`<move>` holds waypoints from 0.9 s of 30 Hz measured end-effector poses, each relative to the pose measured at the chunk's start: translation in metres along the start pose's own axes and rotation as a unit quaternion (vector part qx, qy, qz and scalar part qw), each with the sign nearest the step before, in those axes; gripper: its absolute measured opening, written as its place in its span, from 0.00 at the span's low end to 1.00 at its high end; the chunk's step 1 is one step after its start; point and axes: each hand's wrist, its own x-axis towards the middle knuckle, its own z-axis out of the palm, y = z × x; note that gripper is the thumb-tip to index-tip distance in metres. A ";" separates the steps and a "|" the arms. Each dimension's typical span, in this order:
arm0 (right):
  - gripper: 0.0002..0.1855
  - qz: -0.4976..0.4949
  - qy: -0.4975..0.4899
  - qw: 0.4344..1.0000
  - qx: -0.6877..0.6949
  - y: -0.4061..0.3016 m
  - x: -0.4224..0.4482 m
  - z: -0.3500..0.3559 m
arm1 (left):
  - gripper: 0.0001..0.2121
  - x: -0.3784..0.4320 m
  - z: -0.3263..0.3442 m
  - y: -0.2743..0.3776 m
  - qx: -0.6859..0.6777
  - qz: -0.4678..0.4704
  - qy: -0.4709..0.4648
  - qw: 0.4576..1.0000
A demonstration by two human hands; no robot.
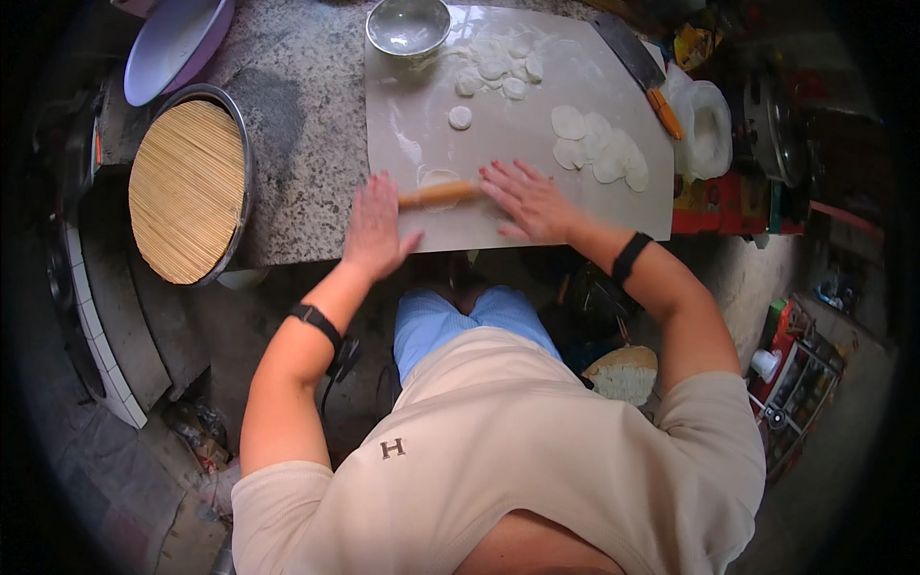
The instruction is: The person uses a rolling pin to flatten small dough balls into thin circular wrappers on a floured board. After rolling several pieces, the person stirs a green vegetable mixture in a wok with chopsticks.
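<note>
A wooden rolling pin [440, 193] lies across a flattened round of dough [440, 177] near the front edge of a pale board [517, 136]. On its left end rests my left hand [377, 223], palm down with the fingers extended. My right hand [528, 200] lies over the other end, fingers spread and slightly blurred. Just beyond the pin sits a small dough disc [460, 118]. Several floured dough pieces [496, 68] are heaped farther back. To the right, thin rolled wrappers [608, 149] overlap one another.
A metal bowl [409, 27] stands at the board's back left. A cleaver [632, 61] with an orange handle lies along the right edge, beside a white plastic bag [701, 126]. On the speckled counter [309, 136], a slatted round mat [188, 190] covers a metal basin, near a purple basin [176, 47].
</note>
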 end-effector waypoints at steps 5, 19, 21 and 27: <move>0.42 0.079 0.017 0.996 -0.022 -0.004 -0.004 -0.003 | 0.46 0.013 0.000 -0.002 0.035 -0.016 0.081 0.996; 0.11 0.226 0.020 0.974 0.020 -0.025 0.097 0.008 | 0.16 0.022 0.011 -0.013 -0.083 0.157 0.192 0.965; 0.12 0.210 -0.022 0.975 0.072 -0.006 0.087 -0.003 | 0.16 0.020 0.008 -0.013 -0.089 0.155 0.195 0.964; 0.10 0.210 0.131 0.969 -0.026 0.052 0.073 -0.036 | 0.16 0.011 -0.005 -0.019 -0.095 0.135 0.190 0.968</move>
